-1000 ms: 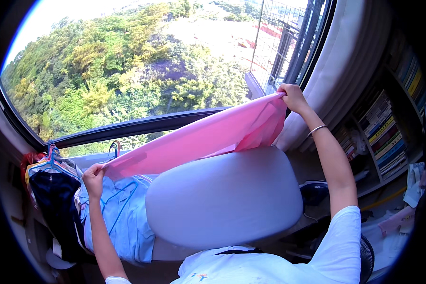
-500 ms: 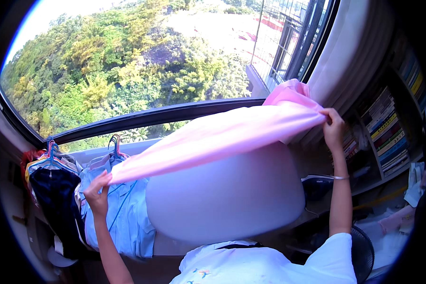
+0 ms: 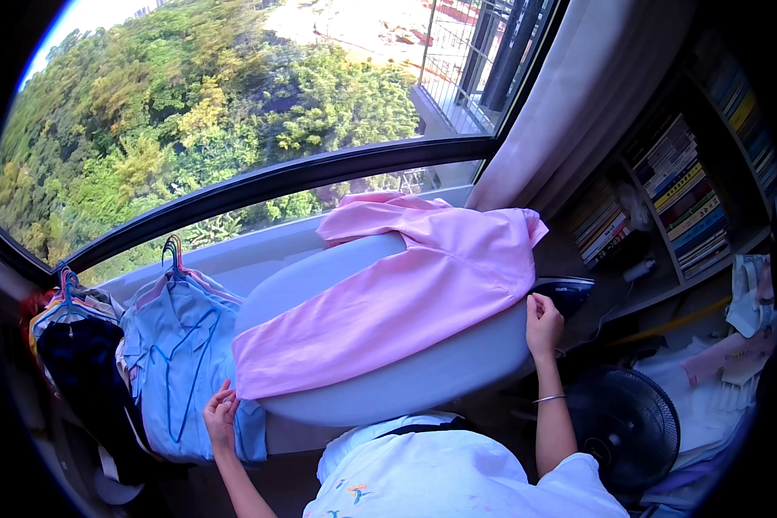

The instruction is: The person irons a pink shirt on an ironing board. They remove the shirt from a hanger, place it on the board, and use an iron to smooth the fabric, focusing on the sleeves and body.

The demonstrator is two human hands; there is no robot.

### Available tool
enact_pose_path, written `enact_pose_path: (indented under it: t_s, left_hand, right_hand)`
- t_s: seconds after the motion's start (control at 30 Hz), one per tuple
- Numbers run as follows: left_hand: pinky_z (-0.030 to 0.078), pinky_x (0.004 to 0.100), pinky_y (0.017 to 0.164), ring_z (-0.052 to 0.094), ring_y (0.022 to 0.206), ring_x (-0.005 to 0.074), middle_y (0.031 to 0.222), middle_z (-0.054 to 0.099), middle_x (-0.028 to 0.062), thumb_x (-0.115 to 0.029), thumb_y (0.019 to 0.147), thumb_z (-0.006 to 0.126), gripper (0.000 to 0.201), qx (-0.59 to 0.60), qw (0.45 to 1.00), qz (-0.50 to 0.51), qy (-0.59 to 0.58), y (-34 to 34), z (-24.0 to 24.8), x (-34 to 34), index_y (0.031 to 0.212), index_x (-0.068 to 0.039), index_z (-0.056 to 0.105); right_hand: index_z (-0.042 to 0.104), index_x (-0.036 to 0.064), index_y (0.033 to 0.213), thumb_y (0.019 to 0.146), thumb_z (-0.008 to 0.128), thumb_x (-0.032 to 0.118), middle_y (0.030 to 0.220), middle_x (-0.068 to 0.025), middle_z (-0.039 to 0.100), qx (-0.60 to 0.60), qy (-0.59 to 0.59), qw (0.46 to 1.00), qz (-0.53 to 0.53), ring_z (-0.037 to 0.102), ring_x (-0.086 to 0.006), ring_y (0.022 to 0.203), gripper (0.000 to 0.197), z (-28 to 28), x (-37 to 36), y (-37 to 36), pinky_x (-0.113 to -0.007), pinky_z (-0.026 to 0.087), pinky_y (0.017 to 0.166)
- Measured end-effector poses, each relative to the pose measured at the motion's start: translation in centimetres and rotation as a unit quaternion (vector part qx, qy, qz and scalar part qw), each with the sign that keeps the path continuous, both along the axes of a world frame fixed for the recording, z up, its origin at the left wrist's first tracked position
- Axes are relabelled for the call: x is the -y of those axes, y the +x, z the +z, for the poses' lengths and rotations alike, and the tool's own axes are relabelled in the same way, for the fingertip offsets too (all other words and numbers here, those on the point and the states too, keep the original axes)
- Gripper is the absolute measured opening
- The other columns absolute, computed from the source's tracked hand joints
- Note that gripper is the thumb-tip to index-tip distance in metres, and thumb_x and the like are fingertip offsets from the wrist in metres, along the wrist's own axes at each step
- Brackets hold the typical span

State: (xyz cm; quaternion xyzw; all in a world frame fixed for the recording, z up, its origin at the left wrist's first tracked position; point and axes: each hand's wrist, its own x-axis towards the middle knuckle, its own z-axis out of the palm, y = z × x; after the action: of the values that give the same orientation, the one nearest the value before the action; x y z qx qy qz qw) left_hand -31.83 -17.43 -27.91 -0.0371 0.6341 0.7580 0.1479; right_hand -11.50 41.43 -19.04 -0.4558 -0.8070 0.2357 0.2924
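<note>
A pink shirt [image 3: 406, 302] lies lengthwise over the grey-blue ironing board [image 3: 440, 388], fairly smooth along its near part. Its far part bunches and hangs over the board's window side. At the lower left corner of the cloth, my left hand [image 3: 222, 414] has its fingers closed on the edge. My right hand [image 3: 545, 328] pinches the cloth's edge at the right end of the board. Just beyond that hand stands a dark iron [image 3: 566, 293], partly covered by the shirt.
Left of the board hang a light blue shirt [image 3: 177, 345] and a dark garment [image 3: 86, 371] on hangers. A black fan [image 3: 623, 427] stands at the lower right. Bookshelves [image 3: 686, 194] and a pale curtain [image 3: 561, 112] line the right side, with a large window [image 3: 259, 188] ahead.
The pink shirt has come down from being stretched in the air and now rests on the board. Both hands have lowered with it, and the iron's surroundings show more clearly.
</note>
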Motion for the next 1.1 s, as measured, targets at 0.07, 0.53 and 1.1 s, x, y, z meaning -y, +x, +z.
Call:
enact_pose_path:
  t_s: [0.07,0.53,1.1]
  left_hand:
    - [0.053,0.0356,0.085,0.063,0.102,0.0274,0.130,0.052,0.0218,-0.028,0.092,0.058,0.036,0.089,0.990,0.020,0.110,-0.6,-0.5,-0.4,0.114,0.001,0.055]
    - [0.046,0.0391,0.097,0.058,0.111,0.0239,0.119,0.062,0.0115,-0.038,0.095,0.055,0.045,0.271,0.925,0.037,0.266,-3.1,-2.5,-3.6,0.121,-0.002,0.057]
    - [0.053,0.0270,0.083,0.064,0.092,0.0137,0.105,0.066,0.0080,-0.002,0.086,0.066,0.031,0.058,0.988,0.046,0.136,-1.7,2.0,-4.4,0.116,0.000,0.058]
  right_hand:
    - [0.068,0.0000,0.103,0.091,0.061,0.028,0.090,-0.0169,0.071,0.039,0.008,0.998,-0.040,0.069,-0.0298,0.083,0.030,-0.2,-0.3,-0.4,-0.038,0.053,0.076]
    - [0.067,-0.0050,0.106,0.091,0.064,0.027,0.104,-0.0112,0.068,-0.242,-0.219,0.933,-0.152,0.059,-0.0184,0.093,0.036,-3.9,-4.9,-4.6,-0.030,0.046,0.086]
    - [0.065,-0.0029,0.104,0.090,0.066,0.029,0.100,-0.0092,0.065,-0.321,-0.355,0.868,-0.132,0.064,-0.0182,0.085,0.035,-3.6,-5.0,-4.2,-0.031,0.056,0.071]
